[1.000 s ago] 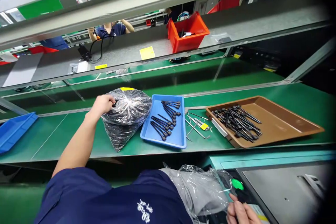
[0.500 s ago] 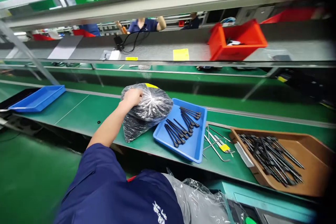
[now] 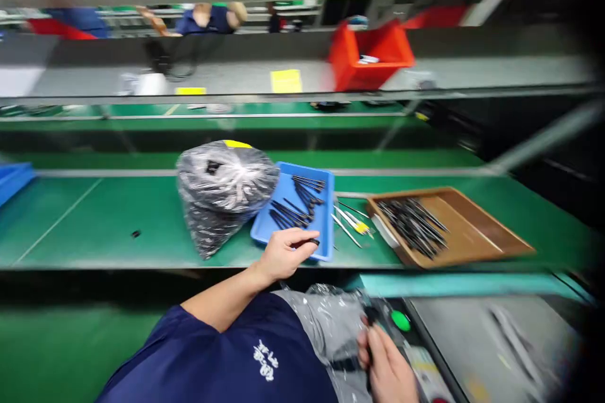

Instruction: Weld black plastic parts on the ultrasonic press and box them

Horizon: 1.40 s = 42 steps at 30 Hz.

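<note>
My left hand (image 3: pixel 286 256) is over the front edge of the blue tray (image 3: pixel 328 201), thumb and fingers pinching a small black part (image 3: pixel 314 241). In the tray lie several black rods (image 3: pixel 290 214) with thicker ends. Left of it, and overlapping its edge, sits a clear plastic bag (image 3: pixel 222 182) full of dark pieces, with a small hole in its side. At the lower right, my right hand (image 3: pixel 390 362) is closed around a dark, rod-like thing (image 3: pixel 370 321), blurred and partly hidden by the fingers.
A brown tray (image 3: pixel 491 227) of black rods (image 3: pixel 411 227) stands right of several hex keys (image 3: pixel 347 227). A small black piece (image 3: pixel 136 234) lies on the green bench (image 3: pixel 94 220). The shelf above bears a red bin (image 3: pixel 368 63). A person (image 3: pixel 205 19) works beyond.
My left hand has left the bag and moved right and nearer, now with a small black part. My right hand has come into view holding a dark thing. The view has turned right.
</note>
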Motion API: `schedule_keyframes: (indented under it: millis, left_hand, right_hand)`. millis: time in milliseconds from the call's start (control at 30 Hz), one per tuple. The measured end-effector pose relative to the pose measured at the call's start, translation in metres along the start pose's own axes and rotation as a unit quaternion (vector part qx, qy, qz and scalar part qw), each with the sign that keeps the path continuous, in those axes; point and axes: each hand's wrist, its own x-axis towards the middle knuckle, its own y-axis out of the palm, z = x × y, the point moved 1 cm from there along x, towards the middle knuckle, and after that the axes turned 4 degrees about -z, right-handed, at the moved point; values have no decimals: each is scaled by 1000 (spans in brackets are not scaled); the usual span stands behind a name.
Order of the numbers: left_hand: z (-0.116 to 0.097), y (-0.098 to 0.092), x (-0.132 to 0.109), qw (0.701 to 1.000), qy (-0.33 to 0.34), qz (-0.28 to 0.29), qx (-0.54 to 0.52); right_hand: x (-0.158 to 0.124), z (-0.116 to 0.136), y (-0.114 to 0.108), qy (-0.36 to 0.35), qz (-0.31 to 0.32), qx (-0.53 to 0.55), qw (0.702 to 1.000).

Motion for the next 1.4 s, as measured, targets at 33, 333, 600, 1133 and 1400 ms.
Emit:
schedule_keyframes:
  millis: [33,333,600,1133,1400]
  left_hand:
    - [10,29,0,996,-50,62,-34]
    - [25,191,-14,904,-149,384,-113]
    - [25,232,-35,850,-100,501,-130]
    - [28,248,-25,793,-196,547,-183]
    - [24,250,-35,786,-145,574,-178]
  right_hand:
    - [-4,3,4,20,-10,9,1000]
    - [-13,8,-23,32,-237,107,965]
    - [-33,-11,-51,-11,-346,9,938]
    - [-31,-5,-59,34,-260,282,923]
    - [-30,-8,-58,4,-287,351,891]
